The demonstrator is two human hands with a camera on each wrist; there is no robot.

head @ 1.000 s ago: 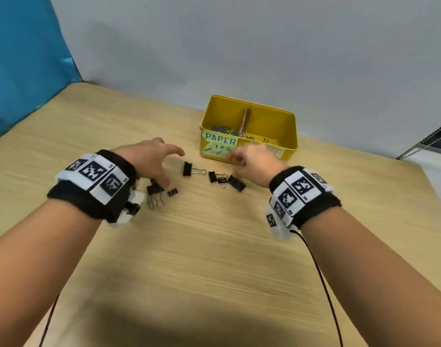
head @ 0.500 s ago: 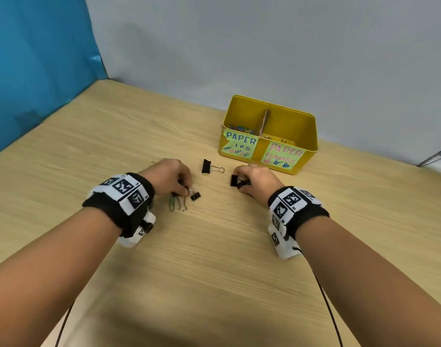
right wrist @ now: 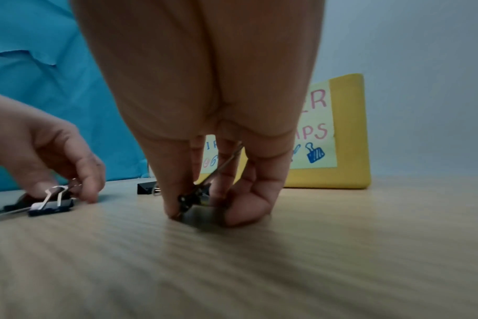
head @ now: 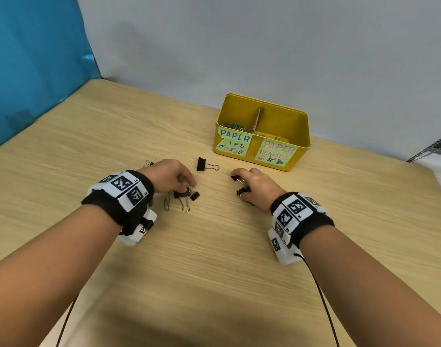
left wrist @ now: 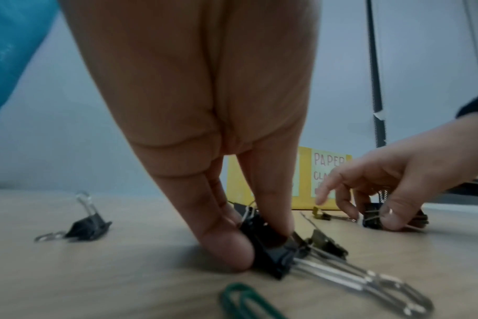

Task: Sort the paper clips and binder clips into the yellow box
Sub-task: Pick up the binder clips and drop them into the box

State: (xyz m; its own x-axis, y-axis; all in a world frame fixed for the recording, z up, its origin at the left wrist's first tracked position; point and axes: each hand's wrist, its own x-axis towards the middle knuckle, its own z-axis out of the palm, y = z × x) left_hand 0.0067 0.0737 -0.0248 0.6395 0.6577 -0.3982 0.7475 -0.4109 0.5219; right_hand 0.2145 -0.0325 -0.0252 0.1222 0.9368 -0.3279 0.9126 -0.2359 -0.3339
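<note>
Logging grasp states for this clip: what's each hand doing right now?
Left hand: pinching a black binder clip on the table.
Right hand: fingers curled round black binder clips.

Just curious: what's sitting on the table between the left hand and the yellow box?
One black binder clip with silver handles lies between the left hand and the yellow box, untouched; the head view shows it.

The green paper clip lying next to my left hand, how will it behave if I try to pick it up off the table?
The green paper clip lies flat on the smooth wooden table, so it will likely slide before fingertips get under it. Thin bent wire suggests it is very light. Being flat, it should not roll.
</note>
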